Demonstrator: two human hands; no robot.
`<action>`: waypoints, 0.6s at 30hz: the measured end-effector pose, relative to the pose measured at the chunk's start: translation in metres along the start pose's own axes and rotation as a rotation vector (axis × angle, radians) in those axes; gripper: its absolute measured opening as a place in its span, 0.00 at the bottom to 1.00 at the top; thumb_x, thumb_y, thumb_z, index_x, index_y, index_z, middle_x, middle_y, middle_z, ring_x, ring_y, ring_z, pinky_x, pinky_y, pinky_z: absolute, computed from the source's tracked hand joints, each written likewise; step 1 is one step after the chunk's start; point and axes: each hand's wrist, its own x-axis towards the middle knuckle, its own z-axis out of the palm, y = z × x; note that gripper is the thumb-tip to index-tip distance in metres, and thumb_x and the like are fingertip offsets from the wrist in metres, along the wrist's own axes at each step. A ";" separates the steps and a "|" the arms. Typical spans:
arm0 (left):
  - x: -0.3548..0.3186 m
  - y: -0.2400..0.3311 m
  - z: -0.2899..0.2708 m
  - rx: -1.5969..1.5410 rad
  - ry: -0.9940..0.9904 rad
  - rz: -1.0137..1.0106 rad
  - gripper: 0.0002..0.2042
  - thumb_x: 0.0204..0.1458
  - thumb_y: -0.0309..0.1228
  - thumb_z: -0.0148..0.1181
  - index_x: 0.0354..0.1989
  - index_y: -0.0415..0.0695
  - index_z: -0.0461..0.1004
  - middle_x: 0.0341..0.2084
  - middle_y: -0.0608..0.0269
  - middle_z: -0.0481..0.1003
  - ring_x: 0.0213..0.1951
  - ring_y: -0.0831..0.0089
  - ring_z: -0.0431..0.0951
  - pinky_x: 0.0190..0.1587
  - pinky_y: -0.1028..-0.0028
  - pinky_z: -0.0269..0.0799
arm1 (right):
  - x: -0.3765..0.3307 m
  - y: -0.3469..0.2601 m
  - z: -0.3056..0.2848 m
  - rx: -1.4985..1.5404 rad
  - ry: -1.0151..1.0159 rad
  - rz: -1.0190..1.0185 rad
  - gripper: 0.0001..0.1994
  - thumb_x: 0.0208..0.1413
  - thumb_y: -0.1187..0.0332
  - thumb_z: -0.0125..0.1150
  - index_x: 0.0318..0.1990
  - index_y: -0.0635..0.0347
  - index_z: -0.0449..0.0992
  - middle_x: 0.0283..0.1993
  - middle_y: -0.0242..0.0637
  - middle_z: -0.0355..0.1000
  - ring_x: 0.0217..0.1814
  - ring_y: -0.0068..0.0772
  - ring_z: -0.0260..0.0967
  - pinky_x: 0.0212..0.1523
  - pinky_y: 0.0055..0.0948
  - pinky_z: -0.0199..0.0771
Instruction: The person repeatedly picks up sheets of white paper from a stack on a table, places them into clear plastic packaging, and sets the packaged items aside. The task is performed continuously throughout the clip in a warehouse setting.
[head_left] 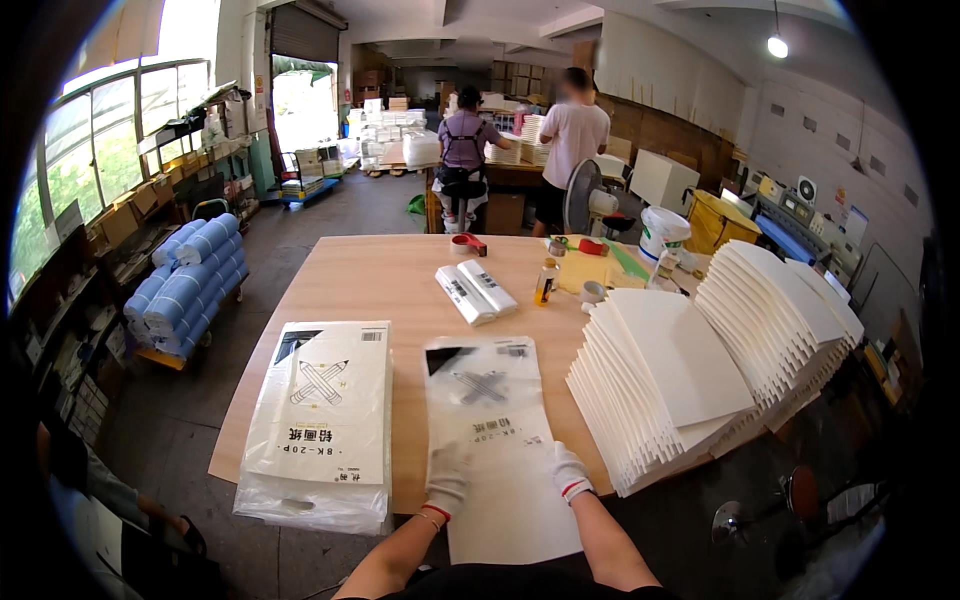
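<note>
Bag with printed crossed pencils and upside-down lettering overhangs table's near edge. Left hand blurred, right hand at bag's right side; can't tell whether fingers grip.

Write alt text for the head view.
Gloved left hand and gloved right hand flank a printed, translucent bag partly on a wood-toned table. Printed bags lie stacked to the left, piles of white sheets to the right; two people are beyond.
</note>
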 end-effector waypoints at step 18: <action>-0.169 0.056 -0.145 -0.496 -0.628 -0.381 0.10 0.57 0.35 0.62 0.35 0.42 0.69 0.41 0.47 0.73 0.43 0.47 0.78 0.45 0.60 0.74 | -0.245 0.029 0.002 0.210 -0.022 -0.492 0.27 0.64 0.59 0.51 0.68 0.58 0.59 0.39 0.61 0.77 0.35 0.61 0.77 0.34 0.56 0.75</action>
